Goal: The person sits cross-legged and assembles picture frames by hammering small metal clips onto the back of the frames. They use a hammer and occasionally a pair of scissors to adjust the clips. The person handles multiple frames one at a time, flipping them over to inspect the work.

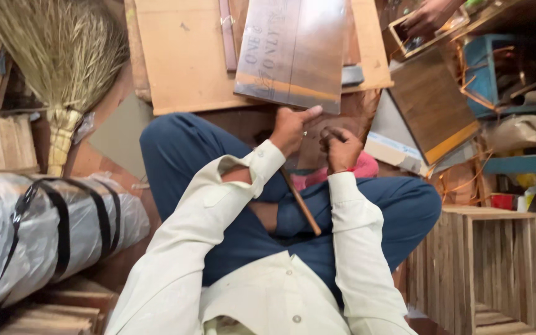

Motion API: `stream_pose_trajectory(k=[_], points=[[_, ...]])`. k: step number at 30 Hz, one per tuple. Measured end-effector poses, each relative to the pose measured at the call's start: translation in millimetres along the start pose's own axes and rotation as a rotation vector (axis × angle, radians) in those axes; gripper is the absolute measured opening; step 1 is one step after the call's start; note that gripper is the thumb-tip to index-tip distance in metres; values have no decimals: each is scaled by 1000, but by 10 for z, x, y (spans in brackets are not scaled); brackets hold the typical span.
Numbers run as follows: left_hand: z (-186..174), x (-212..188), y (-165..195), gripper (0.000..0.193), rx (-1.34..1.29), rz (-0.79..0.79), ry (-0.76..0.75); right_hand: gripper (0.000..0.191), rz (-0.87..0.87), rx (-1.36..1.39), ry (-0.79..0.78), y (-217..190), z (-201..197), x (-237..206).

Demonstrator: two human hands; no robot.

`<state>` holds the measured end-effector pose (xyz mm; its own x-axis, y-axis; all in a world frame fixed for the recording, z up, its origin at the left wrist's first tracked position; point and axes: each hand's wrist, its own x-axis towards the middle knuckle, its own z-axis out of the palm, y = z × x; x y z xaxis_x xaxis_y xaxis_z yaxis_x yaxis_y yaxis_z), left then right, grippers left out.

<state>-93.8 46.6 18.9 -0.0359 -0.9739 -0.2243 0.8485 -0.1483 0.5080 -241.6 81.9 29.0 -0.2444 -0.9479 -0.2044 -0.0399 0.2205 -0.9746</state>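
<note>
1. The left hand (293, 129) sits just above the middle of the frame, closed around the top of a thin wooden stick (300, 201), thumb stretched out toward the upper right.
2. The stick's long axis runs on a diagonal, from the left hand's grip down and to the right, ending free over the lap, between the two pale shirt sleeves (352, 236).
3. The right hand (341, 149) is just to the right of the left one, near it but not clearly touching. Its fingers are curled tight into a narrow pinch on something small; I cannot tell what it is.
4. Both hands press close against a dark, flat wooden piece (314, 149) held upright at the knees. The right hand lies in front of it, and the left hand is at its left edge.
5. A pink cloth (361, 169) shows just below and right of the right hand, resting on the blue trousers (181, 155).
6. The left hand is the one nearer the stick; the right hand stands apart from its shaft.
7. Around them: a large dark board (293, 53) on a pale plywood sheet (181, 56) at upper centre, a grass broom (63, 62) at upper left, a slatted wooden crate (491, 267) at lower right, and another person's hand (429, 15) at the top right edge.
</note>
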Motion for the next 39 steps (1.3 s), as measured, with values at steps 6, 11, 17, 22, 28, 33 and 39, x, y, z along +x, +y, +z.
stream_pose_trajectory(k=[6, 11, 17, 22, 28, 33, 39], points=[[-263, -118, -194, 28, 201, -271, 119, 18, 24, 235, 26, 167, -123, -110], [-442, -207, 20, 26, -42, 50, 268, 24, 131, 360, -72, 194, -38, -136], [-389, -317, 117, 26, -40, 58, 121, 19, 108, 444, -154, 82, 201, -193], [-284, -358, 16, 23, 4, 126, 19, 12, 146, 580, -147, -6, 313, -182], [-270, -356, 3, 22, 63, 139, -5, 13, 123, 575, -121, 7, 313, -179], [-246, -358, -19, 20, 75, 82, 36, 13, 104, 594, -91, -32, 294, -196], [-106, -347, 56, 25, 156, 134, -19, 16, 107, 627, -58, -221, 299, -241]])
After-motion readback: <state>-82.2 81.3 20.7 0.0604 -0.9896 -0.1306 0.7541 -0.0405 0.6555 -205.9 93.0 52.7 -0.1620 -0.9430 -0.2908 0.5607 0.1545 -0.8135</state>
